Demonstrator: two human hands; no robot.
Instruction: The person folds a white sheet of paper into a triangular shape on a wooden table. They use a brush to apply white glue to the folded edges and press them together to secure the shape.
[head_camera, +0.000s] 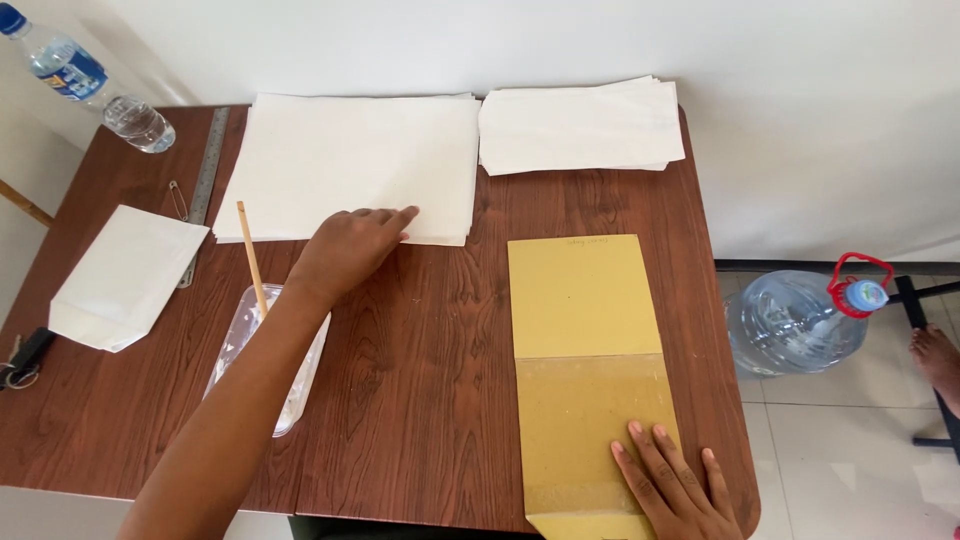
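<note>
Spanning the white-walled corner, a wooden table (420, 380).

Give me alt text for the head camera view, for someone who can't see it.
A person's left hand rests on the near edge of a stack of white paper on a wooden table, while the right hand lies flat on a yellow cardboard template. A clear tub holding a stick sits beside the left forearm.
</note>
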